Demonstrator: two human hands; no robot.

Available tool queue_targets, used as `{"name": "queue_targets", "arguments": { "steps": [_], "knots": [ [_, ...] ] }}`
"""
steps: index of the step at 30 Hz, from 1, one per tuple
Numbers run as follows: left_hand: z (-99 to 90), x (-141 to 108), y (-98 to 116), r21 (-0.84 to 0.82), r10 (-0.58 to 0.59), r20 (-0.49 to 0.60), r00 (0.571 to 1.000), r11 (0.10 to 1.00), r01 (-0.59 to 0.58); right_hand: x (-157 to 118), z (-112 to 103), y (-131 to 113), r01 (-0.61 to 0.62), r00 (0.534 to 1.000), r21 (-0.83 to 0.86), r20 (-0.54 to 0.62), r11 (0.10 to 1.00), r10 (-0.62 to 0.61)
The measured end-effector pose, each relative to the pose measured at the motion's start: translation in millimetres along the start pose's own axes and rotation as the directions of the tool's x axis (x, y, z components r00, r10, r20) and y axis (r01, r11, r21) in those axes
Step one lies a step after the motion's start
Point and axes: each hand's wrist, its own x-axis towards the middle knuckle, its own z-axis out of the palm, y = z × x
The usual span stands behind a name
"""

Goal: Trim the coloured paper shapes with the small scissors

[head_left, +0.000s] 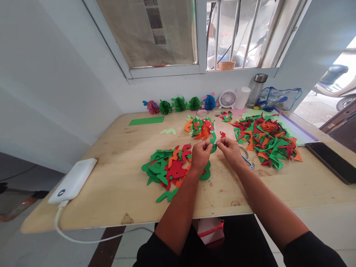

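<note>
Near the middle of the wooden table, a curved green paper piece (pixel 213 138) is pinched between both hands. My left hand (pixel 201 154) holds its left side with thumb and fingers pressed together. On its right side, my right hand (pixel 229 149) has closed fingertips touching the paper. Just left of my left forearm lies a pile of green, red and orange cut shapes (pixel 164 168). Behind the hands is a smaller heap of orange and green pieces (pixel 198 127). A small red piece (pixel 222 134) lies beyond my right fingertips.
Paper scraps (pixel 268 137) are heaped on the right, near a black phone (pixel 332 161). A blue cutter (pixel 247 162) lies by my right forearm. Along the wall stand folded paper figures (pixel 179 104), a white fan (pixel 227 99) and a bottle (pixel 256 91). A power bank (pixel 73 180) sits left.
</note>
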Motion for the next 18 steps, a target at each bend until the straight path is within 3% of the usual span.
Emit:
{"name": "queue_targets", "arguments": {
  "steps": [11,18],
  "knots": [
    [-0.3,2.1,-7.7,0.011,0.045,-0.042,0.998,0.999,-0.045,0.6,-0.5,3.0,-0.052,0.999,0.118,0.009,0.992,0.051],
    [0.7,-0.3,-5.3,-0.001,0.009,-0.046,0.999,1.000,-0.009,0.7,0.2,7.0,-0.051,0.999,0.142,0.019,0.989,0.048]
  ]
}}
